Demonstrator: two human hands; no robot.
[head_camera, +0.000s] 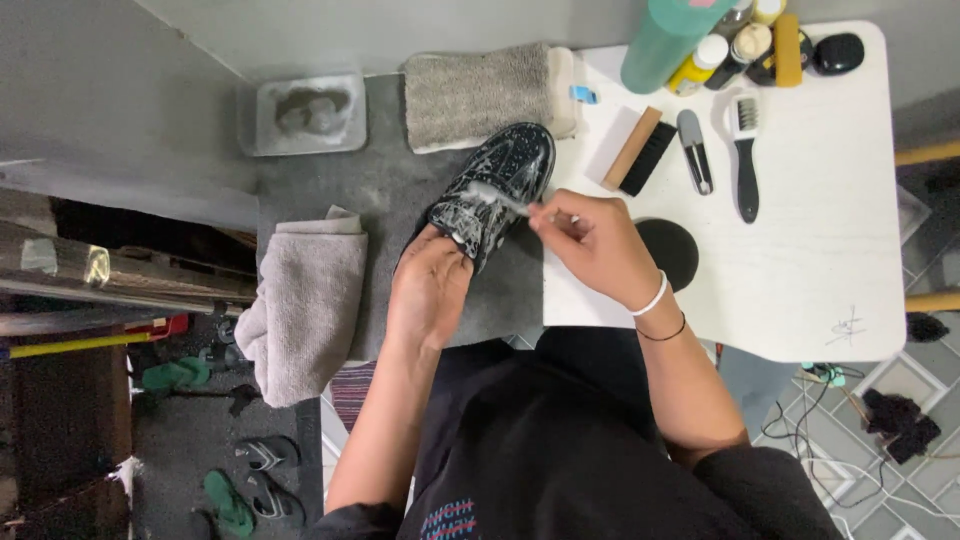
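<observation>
A black shoe (505, 175) covered in white foam lies on a dark grey mat (380, 190). My left hand (428, 285) grips the shoe at its heel end and holds it steady. My right hand (592, 245) pinches the handle of a small brush (497, 197), whose foamy head rests on the shoe's upper near the laces. A white band and a dark cord circle my right wrist.
A white table (820, 250) to the right carries a wooden brush (640, 150), a black-handled brush (745, 150), a grey tool (694, 150), a round black pad (672, 250), a teal bottle (662, 40) and small bottles. Folded grey towels (305, 310) (478, 95) and a clear water tub (305, 112) surround the mat.
</observation>
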